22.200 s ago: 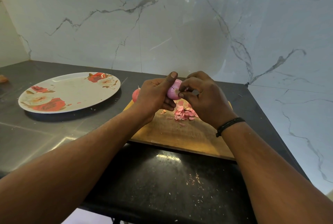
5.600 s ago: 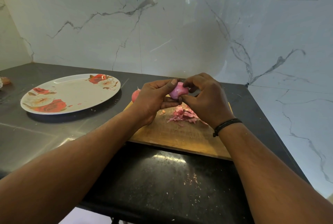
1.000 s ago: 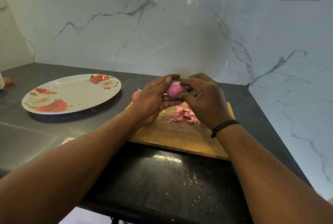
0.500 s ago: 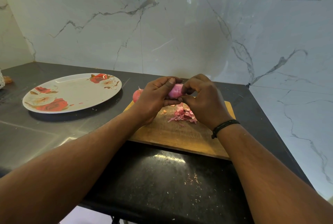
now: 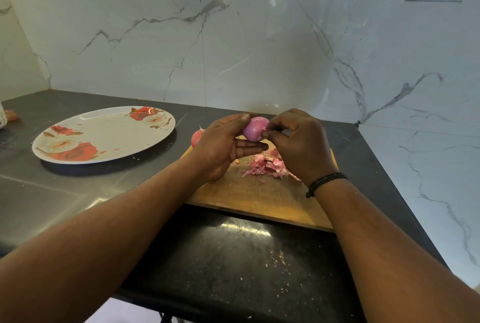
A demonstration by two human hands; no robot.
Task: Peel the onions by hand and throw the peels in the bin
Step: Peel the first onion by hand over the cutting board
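Note:
A smooth pink-purple onion [image 5: 255,128] is held above the wooden chopping board [image 5: 255,196]. My left hand [image 5: 223,146] grips it from the left between thumb and fingers. My right hand [image 5: 298,142] pinches at the onion's right end with curled fingertips. A heap of pink peels [image 5: 267,167] lies on the board under my hands. A second, unpeeled reddish onion [image 5: 196,136] sits at the board's far left corner, mostly hidden behind my left hand. No bin is in view.
A floral plate [image 5: 104,133] rests on the dark counter to the left. Marble walls close the corner behind and to the right. Peel crumbs dot the black counter [image 5: 233,265] near its front edge.
The onion has turned in my fingers and more of its smooth surface shows. My right fingertips shifted to its right end. The peel heap and plate stay put.

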